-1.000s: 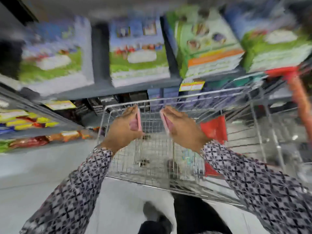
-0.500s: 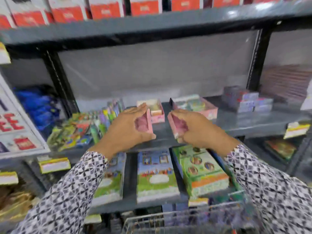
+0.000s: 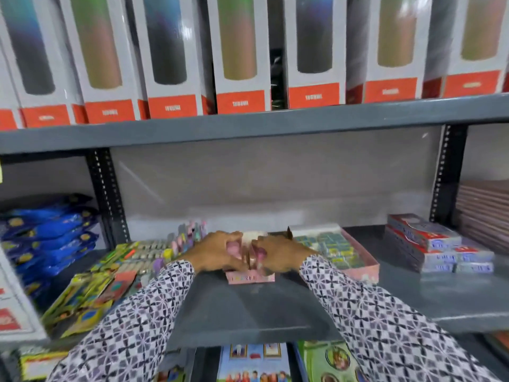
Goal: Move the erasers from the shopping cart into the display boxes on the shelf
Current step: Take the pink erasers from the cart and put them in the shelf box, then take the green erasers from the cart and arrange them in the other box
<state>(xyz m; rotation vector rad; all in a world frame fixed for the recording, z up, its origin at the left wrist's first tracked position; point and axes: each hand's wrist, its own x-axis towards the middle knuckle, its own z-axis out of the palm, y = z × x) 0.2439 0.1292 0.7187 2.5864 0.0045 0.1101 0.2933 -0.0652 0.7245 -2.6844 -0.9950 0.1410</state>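
Both my hands are over a small pink display box (image 3: 249, 278) on the grey shelf (image 3: 248, 307). My left hand (image 3: 213, 253) grips pink erasers (image 3: 233, 248) at the box's left side. My right hand (image 3: 281, 253) grips more pink erasers (image 3: 259, 252) at its right side. The two hands nearly touch above the box, and most of its inside is hidden by them. A larger pink display box (image 3: 358, 267) holding several green-blue erasers sits just to the right. The shopping cart is out of view.
Colourful stationery packs (image 3: 115, 277) lie left of the small box, blue bags (image 3: 46, 238) farther left. Red-grey packets (image 3: 438, 248) are stacked at the right. Tall boxed bottles (image 3: 239, 53) fill the shelf above. Books (image 3: 253, 362) sit on the shelf below.
My hands rose from the cart with pink erasers, moved forward to the shelf and came down together onto the small pink display box. The view tilted upward.
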